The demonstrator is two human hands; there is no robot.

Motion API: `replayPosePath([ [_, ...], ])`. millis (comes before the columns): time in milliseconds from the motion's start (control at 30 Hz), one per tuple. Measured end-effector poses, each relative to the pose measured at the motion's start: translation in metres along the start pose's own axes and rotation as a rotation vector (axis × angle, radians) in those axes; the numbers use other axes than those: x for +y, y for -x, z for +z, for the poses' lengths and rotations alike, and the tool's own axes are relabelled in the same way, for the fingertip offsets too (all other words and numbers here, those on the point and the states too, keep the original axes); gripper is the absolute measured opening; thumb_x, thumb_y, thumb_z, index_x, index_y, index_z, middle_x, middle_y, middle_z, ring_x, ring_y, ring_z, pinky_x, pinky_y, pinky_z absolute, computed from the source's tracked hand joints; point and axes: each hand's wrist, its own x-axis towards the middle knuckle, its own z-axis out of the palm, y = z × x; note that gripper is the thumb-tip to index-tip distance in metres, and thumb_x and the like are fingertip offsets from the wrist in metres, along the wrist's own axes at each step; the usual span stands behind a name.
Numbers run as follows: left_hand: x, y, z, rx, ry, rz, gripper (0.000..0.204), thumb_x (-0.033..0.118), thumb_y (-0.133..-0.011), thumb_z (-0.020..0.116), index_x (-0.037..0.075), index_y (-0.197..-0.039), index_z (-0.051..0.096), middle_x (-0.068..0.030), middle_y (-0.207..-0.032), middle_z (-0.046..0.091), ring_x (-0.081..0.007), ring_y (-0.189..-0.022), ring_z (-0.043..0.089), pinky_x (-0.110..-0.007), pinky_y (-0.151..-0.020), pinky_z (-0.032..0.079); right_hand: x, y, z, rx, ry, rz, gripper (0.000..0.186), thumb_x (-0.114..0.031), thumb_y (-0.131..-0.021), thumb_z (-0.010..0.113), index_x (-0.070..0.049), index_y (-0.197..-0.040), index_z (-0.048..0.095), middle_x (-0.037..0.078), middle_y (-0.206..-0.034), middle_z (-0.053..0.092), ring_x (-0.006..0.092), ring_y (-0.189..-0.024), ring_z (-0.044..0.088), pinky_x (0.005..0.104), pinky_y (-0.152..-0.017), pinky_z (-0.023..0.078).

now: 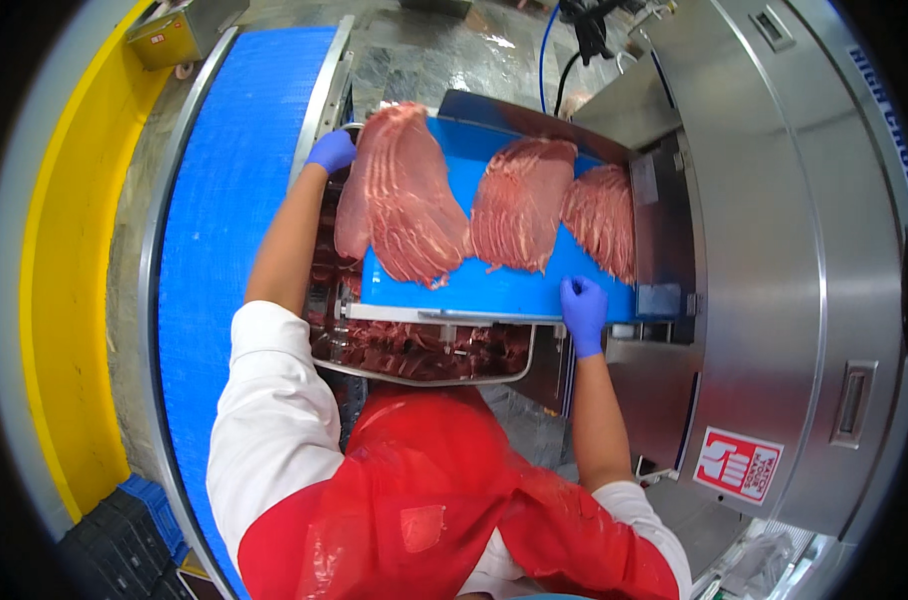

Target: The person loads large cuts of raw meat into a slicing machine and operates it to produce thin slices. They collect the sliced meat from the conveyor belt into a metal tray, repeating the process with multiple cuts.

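My left hand [332, 150], in a purple-blue glove, is closed at the far left corner of a metal tray [414, 381], beside the largest fan of meat slices [399, 195]. Its fingertips are partly hidden. Dark red meat lies in the tray, under a short blue conveyor belt [494, 296]. On that belt the large fan overhangs the left end; a middle fan of slices [524, 205] and a smaller right fan [602, 222] lie beside it. My right hand [584, 312], gloved too, rests at the belt's near edge with fingers curled; what they hold, if anything, is hidden.
A long blue conveyor [239, 200] with metal rails runs along my left, beyond it a yellow barrier [69, 270]. The large steel machine [774, 250] stands close on the right. Dark crates [114, 545] sit at lower left; a hose [548, 60] hangs at the back.
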Motion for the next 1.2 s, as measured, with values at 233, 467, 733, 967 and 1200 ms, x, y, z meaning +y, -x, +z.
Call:
replayPosePath([
  [233,0.077,0.061,-0.011,0.118,0.179,-0.083,0.044,0.028,-0.079,0.053,-0.005,-0.107,0.060,-0.0222,-0.102,0.063,-0.0358,-0.091,0.062,-0.044,-0.077,0.049,0.019,-0.001,-0.026,-0.017,0.026,0.018,0.030,-0.030,-0.077,0.059,-0.002,-0.067,0.061,0.017,-0.062,0.057,0.0288,-0.052,0.054,0.0385,-0.051,0.040],
  [467,0.175,0.080,0.005,-0.160,0.511,0.272,0.066,0.044,-0.084,0.056,-0.004,-0.129,0.044,-0.0228,-0.116,0.058,-0.0312,-0.106,0.057,-0.036,-0.092,0.044,0.042,-0.006,-0.043,0.006,0.011,0.034,0.027,-0.030,-0.077,0.058,-0.004,-0.070,0.063,0.015,-0.064,0.060,0.0286,-0.054,0.057,0.0371,-0.053,0.043],
  [733,0.276,0.068,0.048,-0.095,0.287,-0.040,0.105,0.063,-0.063,0.068,-0.007,-0.133,0.033,-0.0272,-0.127,0.048,-0.0380,-0.115,0.050,-0.041,-0.093,0.043,0.060,-0.005,-0.067,0.027,-0.034,0.042,0.028,-0.031,-0.077,0.058,-0.004,-0.075,0.065,0.015,-0.065,0.061,0.0278,-0.057,0.059,0.0367,-0.054,0.044],
  [967,0.347,0.100,0.020,-0.105,-0.008,-0.348,0.126,0.067,-0.048,0.076,-0.007,-0.136,0.024,-0.0285,-0.133,0.040,-0.0376,-0.119,0.046,-0.046,-0.094,0.042,0.086,-0.009,-0.086,0.032,0.014,0.076,0.029,-0.033,-0.076,0.058,-0.006,-0.077,0.067,0.015,-0.069,0.063,0.0307,-0.061,0.062,0.0378,-0.057,0.046],
  [1200,0.327,0.091,0.040,-0.032,0.042,-0.329,0.119,0.066,-0.049,0.076,0.002,-0.138,0.028,-0.0262,-0.133,0.039,-0.0366,-0.120,0.046,-0.047,-0.094,0.043,0.101,-0.013,-0.102,0.019,-0.037,0.057,0.031,-0.035,-0.078,0.057,-0.005,-0.076,0.066,0.016,-0.068,0.062,0.0325,-0.062,0.061,0.0396,-0.056,0.045],
])
